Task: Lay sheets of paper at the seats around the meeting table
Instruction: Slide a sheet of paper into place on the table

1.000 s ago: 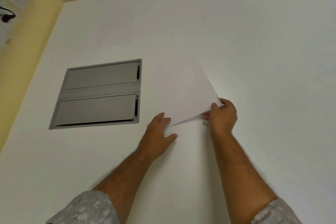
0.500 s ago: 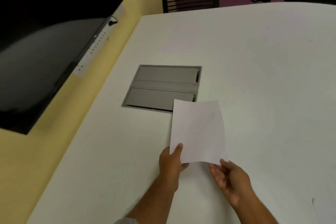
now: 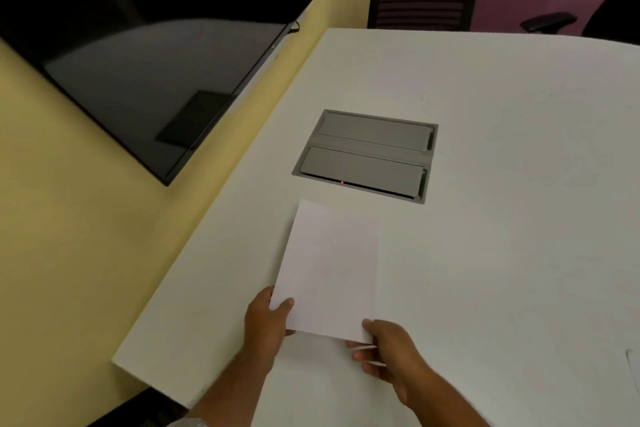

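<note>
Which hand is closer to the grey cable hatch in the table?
Left. The left hand holds the sheet of paper by its lower-left corner, more directly below the cable hatch. The right hand grips the lower-right corner, lower down, nearer the person.

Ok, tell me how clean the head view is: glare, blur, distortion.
Head view: wide-angle bend curves the table edge; the wall screen mirrors the table as a grey sheen; the sheet barely contrasts with the tabletop; both hands look slightly soft.

text: none legible | sheet of paper [image 3: 329, 270]: blank face | tabletop [image 3: 502, 253]: no markings | grey hatch [image 3: 367, 156]: no label, only a small red light | wall screen [image 3: 145, 55]: dark, no readable brand
</note>
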A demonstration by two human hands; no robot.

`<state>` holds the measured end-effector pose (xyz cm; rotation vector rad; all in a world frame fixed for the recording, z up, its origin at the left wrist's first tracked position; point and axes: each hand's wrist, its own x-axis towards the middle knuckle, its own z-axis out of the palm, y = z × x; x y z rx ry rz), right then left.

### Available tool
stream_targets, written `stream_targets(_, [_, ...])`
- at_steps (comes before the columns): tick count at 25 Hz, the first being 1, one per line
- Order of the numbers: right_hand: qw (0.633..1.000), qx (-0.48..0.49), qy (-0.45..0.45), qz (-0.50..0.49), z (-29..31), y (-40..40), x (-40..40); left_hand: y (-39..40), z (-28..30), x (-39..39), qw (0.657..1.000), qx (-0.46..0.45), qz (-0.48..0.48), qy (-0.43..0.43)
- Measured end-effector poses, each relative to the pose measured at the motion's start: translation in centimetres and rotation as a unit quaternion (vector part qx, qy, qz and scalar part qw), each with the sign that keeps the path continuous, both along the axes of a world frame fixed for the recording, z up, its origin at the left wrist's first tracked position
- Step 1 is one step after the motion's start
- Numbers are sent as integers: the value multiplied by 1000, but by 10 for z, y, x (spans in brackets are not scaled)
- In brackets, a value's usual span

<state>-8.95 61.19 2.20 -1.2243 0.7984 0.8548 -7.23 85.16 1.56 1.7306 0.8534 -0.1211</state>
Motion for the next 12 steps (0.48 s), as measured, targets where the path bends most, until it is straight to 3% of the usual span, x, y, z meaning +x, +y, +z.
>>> stream_targets(4, [998,40,56,-5,-21,53,-27,50,-25,-23,989,84,-112,45])
stream_targets(5, [996,55,64,-28,-26,65,-31,58,-30,-27,972,164,-163,53])
stream_targets(7, [996,49,67,-44,-32,81,-39,67,-40,-35,900,344,-263,47])
stream_targets(8, [997,29,65,-30,-33,86,-43,68,-43,-39,869,385,-311,26])
stream_targets(10, [998,-36,47,24,-32,89,-49,62,-49,-47,822,389,-415,0])
stream_targets(12, [980,-147,-34,132,-33,85,-52,61,-56,-55,811,366,-456,8])
